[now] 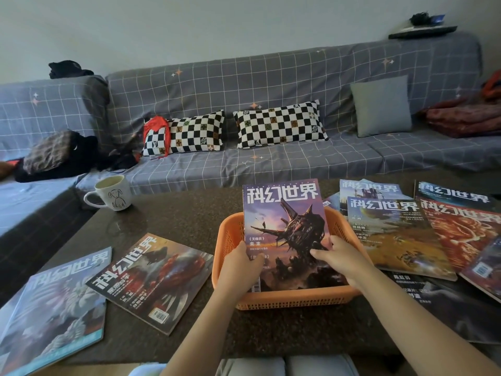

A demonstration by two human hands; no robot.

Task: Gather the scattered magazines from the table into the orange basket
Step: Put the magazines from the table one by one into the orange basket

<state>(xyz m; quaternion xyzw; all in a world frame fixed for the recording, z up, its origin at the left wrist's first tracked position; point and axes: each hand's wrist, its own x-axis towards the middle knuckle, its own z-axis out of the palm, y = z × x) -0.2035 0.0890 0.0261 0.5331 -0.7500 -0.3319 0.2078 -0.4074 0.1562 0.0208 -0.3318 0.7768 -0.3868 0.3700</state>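
Both hands are gripping one glossy purple-covered magazine with a dark spiky spaceship (287, 226), and it is standing tilted in the orange perforated plastic basket (295, 298), bottom edge down inside, top edge sticking well above the far rim. The left hand (240, 270) is curling round the magazine's lower left edge, thumb on the cover. The right hand (339, 257) is pinching the lower right edge, fingers spreading across the cover. The basket is sitting mid-table, near rim close to the front edge of the dark speckled stone table (176, 213).

Left of the basket: a red-and-grey magazine lying flat and angled (151, 280), just beside the basket's left wall, with a strip of bare table showing between. Further left, a pale blue-grey magazine (51, 308) is overhanging the table's left front corner.

Right of the basket: a crowded overlapping spread. A blue-and-orange desert-cover magazine (398, 237) is touching or very near the basket's right wall; cannot tell which. A red-orange magazine (466, 234) is overlapping beside it, a pale blue one (371, 189) and a dark one (452, 196) are lying behind, and a black-covered one (450, 302) is lying nearer the front. Little free room on that side.

Bare table is showing behind and left of the basket, up to a white ceramic mug with a dog line drawing (112, 192) near the far left edge. Beyond that, a grey grid-pattern sofa (271, 77) with two black-and-white checkered pillows (280, 124) and a plain grey cushion (382, 105).
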